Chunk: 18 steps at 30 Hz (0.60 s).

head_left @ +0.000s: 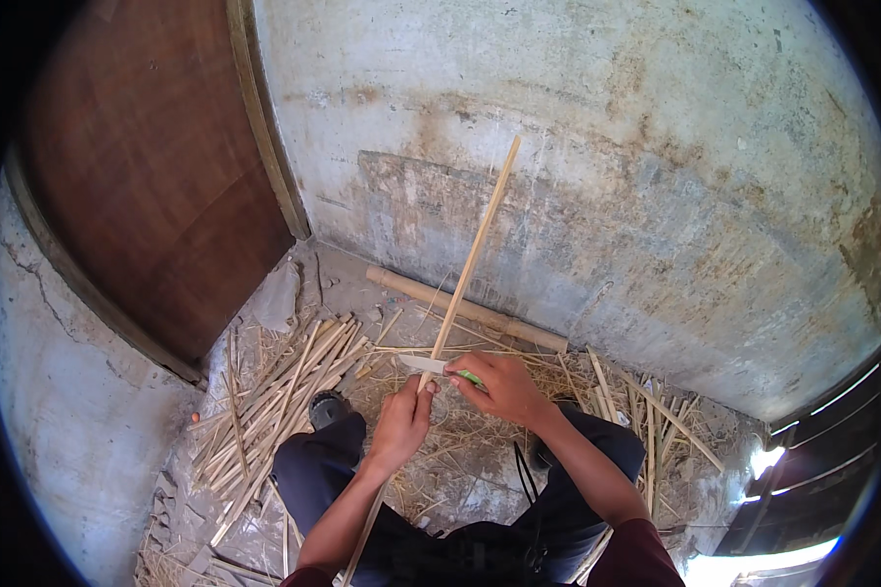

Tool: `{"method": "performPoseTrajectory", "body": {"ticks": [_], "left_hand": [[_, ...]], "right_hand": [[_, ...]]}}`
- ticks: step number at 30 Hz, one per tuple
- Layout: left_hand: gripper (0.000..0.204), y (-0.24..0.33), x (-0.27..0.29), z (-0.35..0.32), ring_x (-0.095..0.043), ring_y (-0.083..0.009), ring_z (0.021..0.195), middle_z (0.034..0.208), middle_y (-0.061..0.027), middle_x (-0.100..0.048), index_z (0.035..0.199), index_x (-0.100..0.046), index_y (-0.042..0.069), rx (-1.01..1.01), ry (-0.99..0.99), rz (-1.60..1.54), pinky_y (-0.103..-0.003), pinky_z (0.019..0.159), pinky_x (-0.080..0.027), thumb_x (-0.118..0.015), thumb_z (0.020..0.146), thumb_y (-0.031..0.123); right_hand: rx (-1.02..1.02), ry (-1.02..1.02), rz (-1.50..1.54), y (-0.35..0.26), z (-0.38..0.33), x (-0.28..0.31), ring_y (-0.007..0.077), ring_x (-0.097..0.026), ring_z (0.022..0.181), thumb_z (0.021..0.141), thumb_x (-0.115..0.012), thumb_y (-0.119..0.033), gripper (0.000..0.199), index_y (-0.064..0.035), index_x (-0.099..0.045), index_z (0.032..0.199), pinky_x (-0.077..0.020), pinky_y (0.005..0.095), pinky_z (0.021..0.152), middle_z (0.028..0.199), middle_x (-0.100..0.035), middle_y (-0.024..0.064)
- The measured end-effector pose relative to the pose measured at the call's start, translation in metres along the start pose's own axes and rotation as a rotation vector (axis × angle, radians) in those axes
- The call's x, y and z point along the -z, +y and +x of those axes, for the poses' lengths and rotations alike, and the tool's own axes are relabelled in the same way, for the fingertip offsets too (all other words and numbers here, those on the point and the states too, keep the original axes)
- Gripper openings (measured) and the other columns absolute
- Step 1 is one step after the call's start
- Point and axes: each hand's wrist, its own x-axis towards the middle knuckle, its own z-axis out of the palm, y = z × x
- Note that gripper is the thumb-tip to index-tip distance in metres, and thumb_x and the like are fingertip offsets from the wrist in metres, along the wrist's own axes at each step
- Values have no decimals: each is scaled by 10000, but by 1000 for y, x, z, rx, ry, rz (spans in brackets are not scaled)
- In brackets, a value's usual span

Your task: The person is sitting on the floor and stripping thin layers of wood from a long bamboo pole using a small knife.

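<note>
My left hand [399, 425] clamps a strip [482, 233], right hand [507, 391] a knife [421, 363], stick pile [269, 416] beside shoe [329, 409], pole [413, 288] along wall [636, 196]

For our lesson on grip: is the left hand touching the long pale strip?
Touching: the head view shows the left hand closed around the long pale strip.

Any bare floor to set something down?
Mostly bare: grey floor between the knees, nearer the body than the shavings; and a small patch between the pale bag and bamboo pole. Crowded: stick pile at left, more sticks at right, and the middle, where the left hand grips the strip and the right hand the knife.
</note>
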Motion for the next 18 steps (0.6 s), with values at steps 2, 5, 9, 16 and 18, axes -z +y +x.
{"method": "performPoseTrajectory", "body": {"ticks": [2,5,9,16,18], "left_hand": [[211,0,0,0,-667,-454,658,718,-268,-635,1147,-665,-4,0,10,-15,-493,636,-482,-548,1125,170],[212,-2,0,0,-661,-454,653,709,-264,-632,1131,-670,-6,-23,20,-15,-491,632,-482,-549,1123,169],[208,-6,-3,0,-666,-485,681,720,-285,-635,1166,-646,-22,-39,2,20,-529,650,-487,-543,1120,152],[177,-15,-11,-3,-652,-562,731,743,-343,-637,1147,-527,-44,-111,48,178,-622,648,-466,-529,1118,130],[181,-15,-12,-3,-646,-564,738,744,-340,-633,1130,-512,-39,-106,42,201,-620,644,-452,-530,1121,141]], "right_hand": [[15,6,-5,0,-1,-1,310,-698,709,980,-766,-183,139,-107,-732,1090,-511,416,603,896,-715,97],[23,13,-13,-2,-2,-3,294,-695,696,984,-767,-192,119,-100,-739,1054,-512,407,589,900,-718,87],[8,37,25,-4,-1,-5,286,-701,696,987,-769,-192,116,-85,-742,1024,-522,400,594,894,-719,80],[-12,27,53,-7,2,-7,273,-718,713,977,-779,-172,99,-78,-756,994,-532,381,603,897,-740,83],[-5,108,51,-2,2,-11,303,-684,661,986,-764,-213,115,-100,-753,1002,-508,419,574,849,-717,84]]}}
